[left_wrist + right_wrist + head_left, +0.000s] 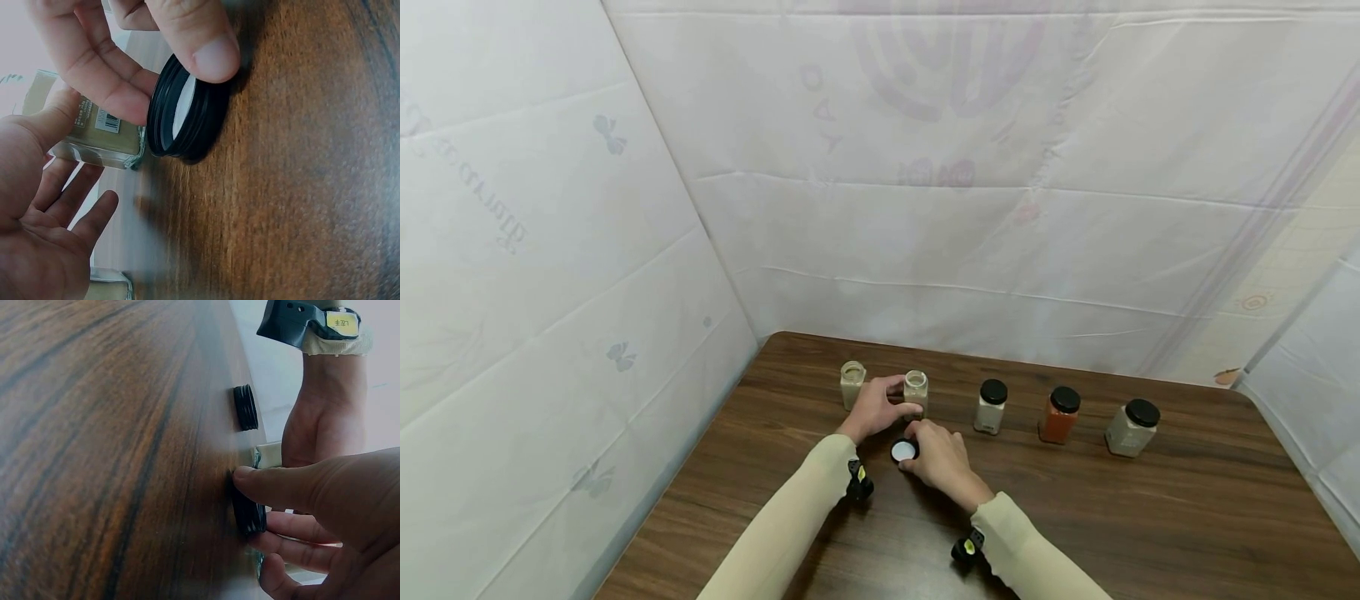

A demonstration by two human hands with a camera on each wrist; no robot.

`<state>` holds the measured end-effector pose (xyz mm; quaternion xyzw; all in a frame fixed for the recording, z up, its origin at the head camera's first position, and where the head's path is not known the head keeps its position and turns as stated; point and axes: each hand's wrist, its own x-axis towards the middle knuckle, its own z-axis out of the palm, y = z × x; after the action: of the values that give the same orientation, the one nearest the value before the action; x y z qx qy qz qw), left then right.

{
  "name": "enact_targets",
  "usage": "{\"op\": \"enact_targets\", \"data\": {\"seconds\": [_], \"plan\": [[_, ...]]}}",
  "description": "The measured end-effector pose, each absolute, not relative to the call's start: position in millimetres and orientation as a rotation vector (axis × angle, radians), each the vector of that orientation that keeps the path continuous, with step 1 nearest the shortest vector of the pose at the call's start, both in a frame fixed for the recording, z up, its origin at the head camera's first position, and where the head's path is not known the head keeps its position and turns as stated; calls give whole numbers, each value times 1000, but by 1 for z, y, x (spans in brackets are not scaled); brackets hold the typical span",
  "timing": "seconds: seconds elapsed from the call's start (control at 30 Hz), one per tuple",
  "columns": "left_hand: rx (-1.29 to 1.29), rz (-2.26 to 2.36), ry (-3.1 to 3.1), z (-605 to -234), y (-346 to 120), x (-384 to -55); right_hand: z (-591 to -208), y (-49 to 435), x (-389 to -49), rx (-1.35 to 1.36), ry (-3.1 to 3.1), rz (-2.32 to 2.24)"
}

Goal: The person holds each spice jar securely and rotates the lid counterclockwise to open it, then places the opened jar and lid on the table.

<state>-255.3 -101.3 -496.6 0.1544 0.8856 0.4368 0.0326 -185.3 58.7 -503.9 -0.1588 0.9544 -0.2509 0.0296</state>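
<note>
My left hand (877,408) holds an open glass jar (916,405) of pale powder between thumb and fingers. The jar stands upright, with its barcode label (107,122) showing in the left wrist view. Just in front of it, my right hand (943,457) pinches a black screw lid (904,451) at the rim. That lid lies upside down at the tabletop, white liner facing up. A second open jar (852,383) of similar powder stands left of my left hand. Another black lid (245,408) rests on the table in the right wrist view.
Three jars with black lids stand in a row to the right: one pale (989,408), one orange-red (1058,417) and one greyish (1131,428). The dark wooden table (1210,508) meets white sheeted walls (925,233) at the back and left.
</note>
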Motion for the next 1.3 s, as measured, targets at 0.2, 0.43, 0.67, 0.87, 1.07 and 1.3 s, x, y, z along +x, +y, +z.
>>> {"op": "enact_targets", "data": {"seconds": [0.2, 0.43, 0.67, 0.87, 1.07, 1.3], "plan": [[493, 1318, 2750, -498, -101, -257, -505, 59, -185, -508, 2951, -758], [511, 1274, 2754, -497, -101, -255, -501, 61, -185, -495, 2933, -733], [504, 1239, 2783, -494, -102, -253, -496, 65, -183, -508, 2959, -757], [498, 1265, 2779, -494, -102, -253, -493, 67, -183, -522, 2972, -760], [480, 1275, 2766, -494, -102, -252, -492, 68, -182, -516, 2964, -769], [513, 1313, 2759, -495, -104, -251, -487, 71, -179, -510, 2969, -791]]}}
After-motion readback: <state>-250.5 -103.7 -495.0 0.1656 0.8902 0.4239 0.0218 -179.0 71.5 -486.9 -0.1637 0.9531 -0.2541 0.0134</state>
